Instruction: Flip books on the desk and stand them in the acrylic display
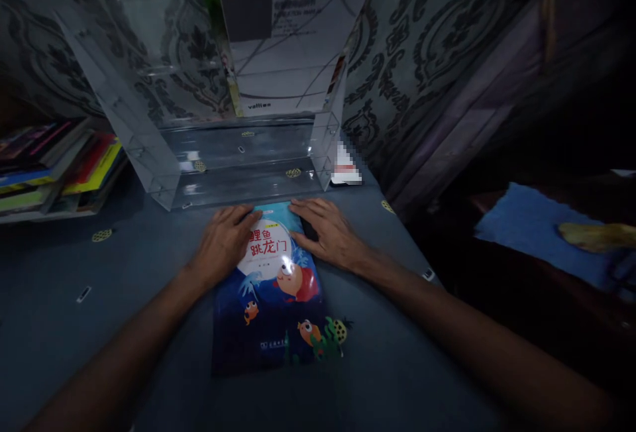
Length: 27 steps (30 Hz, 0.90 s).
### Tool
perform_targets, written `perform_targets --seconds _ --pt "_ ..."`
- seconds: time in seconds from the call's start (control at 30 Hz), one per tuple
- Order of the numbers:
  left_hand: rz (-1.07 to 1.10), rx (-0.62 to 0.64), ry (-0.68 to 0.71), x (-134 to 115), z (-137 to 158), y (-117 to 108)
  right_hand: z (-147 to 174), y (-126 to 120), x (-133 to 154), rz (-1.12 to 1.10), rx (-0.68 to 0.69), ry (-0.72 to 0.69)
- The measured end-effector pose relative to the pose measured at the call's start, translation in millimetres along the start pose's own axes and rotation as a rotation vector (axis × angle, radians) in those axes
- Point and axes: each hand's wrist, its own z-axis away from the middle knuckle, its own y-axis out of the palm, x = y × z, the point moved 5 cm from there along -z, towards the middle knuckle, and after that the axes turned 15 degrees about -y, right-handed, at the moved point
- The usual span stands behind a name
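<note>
A blue picture book (268, 306) with orange fish on its cover lies flat on the dark table, directly in front of me. My left hand (228, 233) is closed at the book's upper left corner, with its thumb on the cover. At the upper right corner, my right hand (325, 230) grips the edge, fingers along the top and thumb on the cover. Just beyond the book's top edge stands a transparent plastic rack (238, 183). Inside its back part, a white booklet (285, 74) with grey print leans upright. The undersides of both hands are hidden.
Stacked books (54, 167) lie on the table (149, 273) at the left. A white card-like item (345, 173), partly pixelated, is beside the rack's right side. Patterned wallpaper (422, 21) rises behind. Past the table's right edge lies a blue cloth (531, 226) in shadow.
</note>
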Motion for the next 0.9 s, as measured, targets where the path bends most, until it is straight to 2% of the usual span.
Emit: perform_targets --seconds 0.27,0.4,0.63,0.77,0.9 --pt "-0.018 0.091 -0.039 0 -3 -2 -4 -2 0 -0.036 0.042 0.074" --pt "-0.015 0.106 -0.036 -14 -6 -4 -4 -2 -2 -0.075 0.024 0.065" --pt "0.174 0.209 0.176 -64 2 -2 -3 4 -10 -0.121 0.001 0.062" --pt "0.272 0.291 0.259 -78 22 -16 -5 3 -7 -0.099 0.019 0.065" --pt "0.351 0.443 0.395 -94 41 -33 -5 1 -3 -0.070 0.025 0.057"
